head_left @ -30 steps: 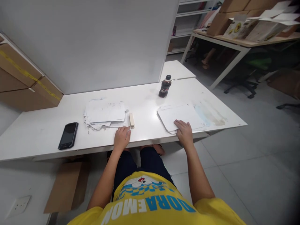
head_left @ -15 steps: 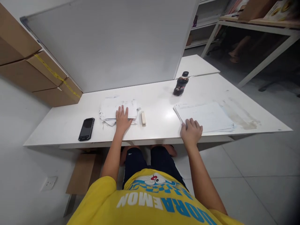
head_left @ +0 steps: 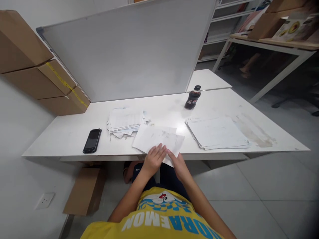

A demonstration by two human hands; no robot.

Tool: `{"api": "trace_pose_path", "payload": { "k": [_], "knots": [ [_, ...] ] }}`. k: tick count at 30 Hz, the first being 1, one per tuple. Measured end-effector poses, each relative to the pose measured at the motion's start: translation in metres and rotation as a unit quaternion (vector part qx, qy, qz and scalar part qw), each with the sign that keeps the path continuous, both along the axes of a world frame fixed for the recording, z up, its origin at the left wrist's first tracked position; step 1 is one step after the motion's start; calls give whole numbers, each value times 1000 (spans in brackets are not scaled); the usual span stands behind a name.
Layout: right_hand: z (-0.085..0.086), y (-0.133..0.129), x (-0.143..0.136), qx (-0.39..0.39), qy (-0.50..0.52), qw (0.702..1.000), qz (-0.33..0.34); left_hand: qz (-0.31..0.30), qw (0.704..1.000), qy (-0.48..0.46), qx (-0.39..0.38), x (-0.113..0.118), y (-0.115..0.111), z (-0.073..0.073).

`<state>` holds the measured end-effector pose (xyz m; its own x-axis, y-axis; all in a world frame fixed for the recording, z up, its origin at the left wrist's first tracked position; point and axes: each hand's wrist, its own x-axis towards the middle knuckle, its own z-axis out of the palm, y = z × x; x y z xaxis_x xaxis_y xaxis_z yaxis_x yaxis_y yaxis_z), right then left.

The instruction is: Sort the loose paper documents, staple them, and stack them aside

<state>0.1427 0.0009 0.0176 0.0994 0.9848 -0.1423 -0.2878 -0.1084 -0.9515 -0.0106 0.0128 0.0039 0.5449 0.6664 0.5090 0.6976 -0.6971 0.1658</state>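
Several white sheets (head_left: 156, 135) lie at the front edge of the white table, fanned, one corner sticking out over the edge. My left hand (head_left: 155, 159) rests on their lower part with its fingers stretched out. My right hand (head_left: 178, 164) holds the sheets' right lower corner between thumb and fingers, close beside the left hand. To the left sits an uneven paper pile (head_left: 124, 120); to the right, a flatter stack of paper (head_left: 218, 132). The stapler seen earlier is mostly hidden by the sheets.
A black phone (head_left: 92, 141) lies at the left of the table (head_left: 62, 134). A dark drink bottle (head_left: 192, 98) stands behind the right stack. A whiteboard (head_left: 124, 49) rises at the back, with cardboard boxes (head_left: 58, 81) to its left.
Both hands have come together at the middle of the table edge. My left hand left the left pile and my right hand left the right stack; loose sheets now lie between the piles.
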Motion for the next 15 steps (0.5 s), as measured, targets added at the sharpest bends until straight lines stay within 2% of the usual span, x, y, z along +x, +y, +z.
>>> {"api": "trace_pose_path", "payload": {
  "k": [2, 5, 8, 10, 11, 12, 13, 15],
  "knots": [
    [-1, 2, 2, -52, 39, 998, -26, -20, 1000, 6, -11, 5, -12, -6],
    [-6, 7, 26, -106, 50, 992, -48, 5, 1000, 8, -13, -9, -16, -11],
    [-10, 10, 54, -96, -1, 992, -78, 107, 993, -36, -38, -28, -9, -9],
    [-11, 13, 65, -66, -34, 992, -100, 193, 972, -89, -103, -35, -2, -1],
    [-10, 16, 69, -49, -44, 992, -109, 213, 958, -114, -153, -36, 1, 4],
    [-8, 19, 71, -32, -53, 992, -114, 205, 947, -133, -211, -37, 5, 11],
    [-6, 23, 72, -13, -62, 991, -118, 171, 936, -146, -270, -37, 9, 19],
    [-1, 32, 73, 24, -84, 988, -128, 78, 916, -158, -359, -38, 15, 34]
  ]
}}
